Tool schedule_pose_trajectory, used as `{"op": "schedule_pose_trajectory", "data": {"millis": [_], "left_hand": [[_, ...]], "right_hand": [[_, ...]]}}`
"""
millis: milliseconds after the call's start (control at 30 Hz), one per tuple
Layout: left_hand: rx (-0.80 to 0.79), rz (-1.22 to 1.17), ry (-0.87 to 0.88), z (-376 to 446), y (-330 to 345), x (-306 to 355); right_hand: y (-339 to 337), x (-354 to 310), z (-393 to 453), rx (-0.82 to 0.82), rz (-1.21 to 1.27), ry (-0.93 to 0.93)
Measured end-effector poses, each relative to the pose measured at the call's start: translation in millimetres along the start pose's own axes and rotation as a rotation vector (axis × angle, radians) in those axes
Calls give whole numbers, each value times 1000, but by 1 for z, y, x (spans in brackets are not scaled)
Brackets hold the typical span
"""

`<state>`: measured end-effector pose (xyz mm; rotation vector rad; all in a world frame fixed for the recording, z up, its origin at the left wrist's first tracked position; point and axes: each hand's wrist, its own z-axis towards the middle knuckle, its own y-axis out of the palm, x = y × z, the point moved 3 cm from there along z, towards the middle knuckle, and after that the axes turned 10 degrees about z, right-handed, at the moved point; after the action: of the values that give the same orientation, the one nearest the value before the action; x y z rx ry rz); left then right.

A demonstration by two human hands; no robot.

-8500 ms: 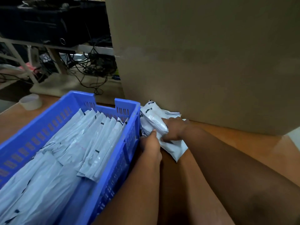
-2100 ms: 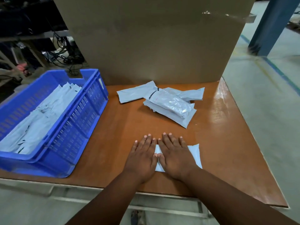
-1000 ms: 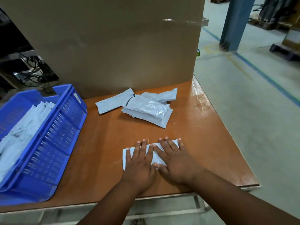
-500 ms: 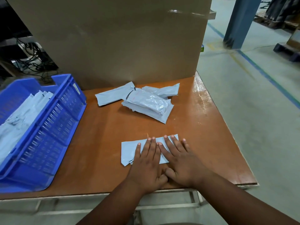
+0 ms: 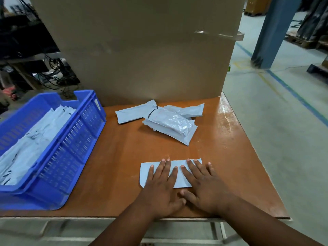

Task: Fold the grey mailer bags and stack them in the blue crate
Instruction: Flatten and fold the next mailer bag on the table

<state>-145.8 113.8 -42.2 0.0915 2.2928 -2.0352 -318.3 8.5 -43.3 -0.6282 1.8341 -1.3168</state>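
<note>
A flat grey mailer bag [image 5: 177, 172] lies near the front edge of the brown table [image 5: 113, 157]. My left hand [image 5: 162, 189] and my right hand [image 5: 204, 187] both press flat on it, fingers spread, thumbs touching below the bag. Neither hand grips anything. A small heap of unfolded grey mailer bags [image 5: 166, 119] lies at the back of the table. The blue crate [image 5: 71, 144] stands at the left with several folded grey bags [image 5: 26, 148] stacked inside.
A tall cardboard box [image 5: 138, 50] walls off the back of the table. The table's right edge [image 5: 248, 139] drops to a concrete floor with a blue pillar [image 5: 271, 32]. Cables and shelving sit behind the crate at the far left.
Both hands have slid back toward me along the flat bag, fingers spreading wider, so more of the bag shows. The bag stays in place on the table.
</note>
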Motion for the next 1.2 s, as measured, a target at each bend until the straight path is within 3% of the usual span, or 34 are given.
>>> {"op": "schedule_pose_trajectory", "data": {"millis": [267,733,933,1000,1100,1200], "left_hand": [[49,13,-50,-31,10,-46],[44,-11,-13,-34,33,-55],[-79,-108,-36,-28,23,-63],[-40,-187,-82,-23,17,-66],[153,-236,-137,-10,3,-60],[108,-193,-73,9,10,-35]], "right_hand": [[3,-52,38,76,-79,-200],[40,-62,58,69,-75,-211],[31,-61,55,73,-40,-213],[20,-58,54,149,-36,-159],[-2,-52,57,204,-98,-83],[0,-47,62,122,-132,-112]]}}
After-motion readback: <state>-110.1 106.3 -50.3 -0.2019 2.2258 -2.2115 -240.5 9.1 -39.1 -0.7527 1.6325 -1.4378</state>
